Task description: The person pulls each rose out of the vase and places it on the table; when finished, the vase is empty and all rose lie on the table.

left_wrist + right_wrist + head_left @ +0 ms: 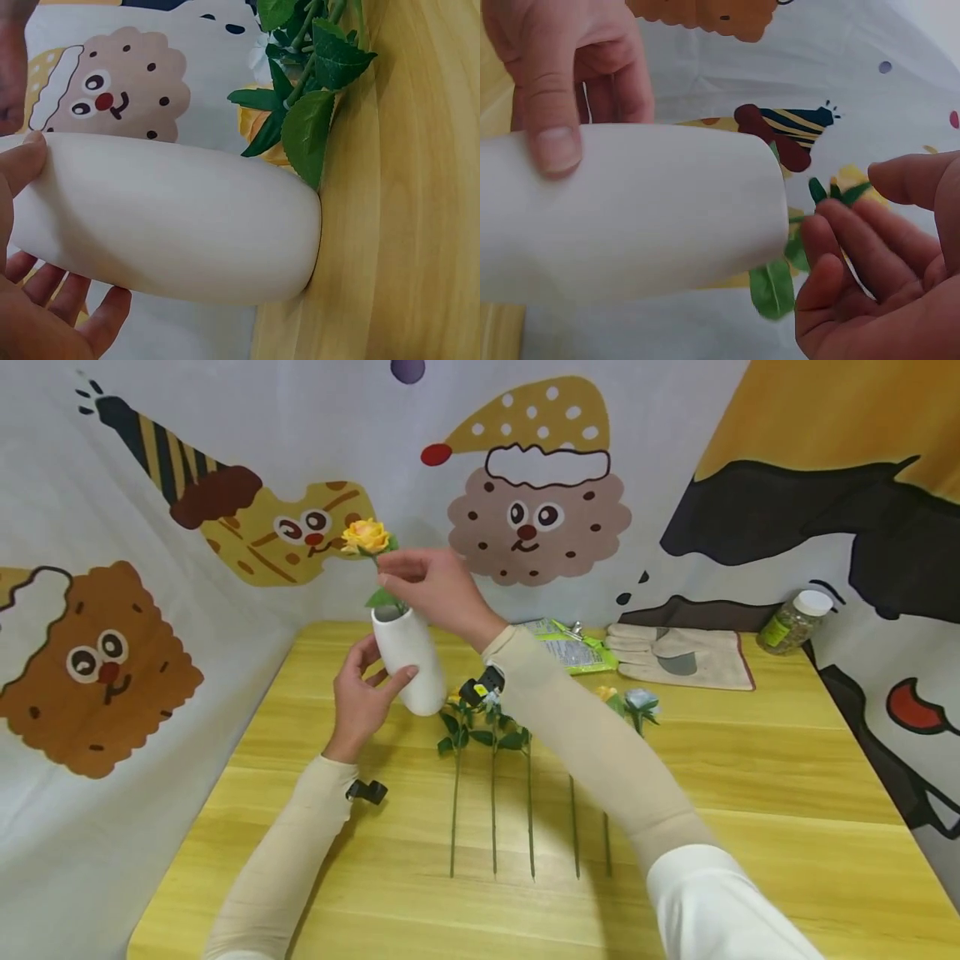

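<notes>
A white vase [412, 664] has its base at the wooden table. My left hand [362, 702] holds it from the side, thumb on the near wall and fingers round the other. In its mouth stands a yellow artificial rose [366, 536] with green leaves [771, 289], the bloom well above the rim. My right hand [442, 589] is at the rose's stem just under the bloom. The right wrist view shows its fingers [874, 247] loosely bent beside the stem, with the thumb apart from them near the green sepals. The lower stem is hidden inside the vase.
Several artificial flowers lie in a row on the table [390, 885], green stems [494, 827] toward me, some blooms hidden by my right sleeve. Behind are a green packet [570, 647], work gloves [682, 656] and a lidded jar [795, 622]. A printed cloth [405, 460] hangs at the back.
</notes>
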Demonstrator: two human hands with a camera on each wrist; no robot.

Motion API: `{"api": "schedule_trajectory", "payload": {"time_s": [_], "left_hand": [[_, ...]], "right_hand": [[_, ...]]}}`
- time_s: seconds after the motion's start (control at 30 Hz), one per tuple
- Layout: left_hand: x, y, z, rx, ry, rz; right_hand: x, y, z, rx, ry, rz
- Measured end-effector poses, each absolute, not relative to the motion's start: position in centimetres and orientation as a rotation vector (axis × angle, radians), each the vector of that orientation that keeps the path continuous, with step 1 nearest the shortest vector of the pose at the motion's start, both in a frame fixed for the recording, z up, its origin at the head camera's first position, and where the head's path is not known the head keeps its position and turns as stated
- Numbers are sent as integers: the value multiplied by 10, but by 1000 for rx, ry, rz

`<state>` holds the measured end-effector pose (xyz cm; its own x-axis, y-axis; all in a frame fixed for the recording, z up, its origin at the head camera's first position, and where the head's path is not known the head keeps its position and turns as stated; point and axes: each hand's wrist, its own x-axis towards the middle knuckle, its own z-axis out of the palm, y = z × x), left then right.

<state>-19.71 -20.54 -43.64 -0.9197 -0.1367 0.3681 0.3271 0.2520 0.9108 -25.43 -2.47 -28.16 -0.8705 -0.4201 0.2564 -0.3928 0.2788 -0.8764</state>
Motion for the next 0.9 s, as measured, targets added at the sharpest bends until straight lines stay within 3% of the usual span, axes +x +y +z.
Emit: {"api": "schedule_trajectory", "payload": {"time_s": [0.4, 0.9], "left_hand": [[-197, -207, -438, -173, -2148, -1707], [-187, -200, -421, -137, -2174, -1699]], "right_hand": [[-263, -55, -285, -641, 2729, -1583], [-254, -44, -279, -744, 2695, -1768]]}}
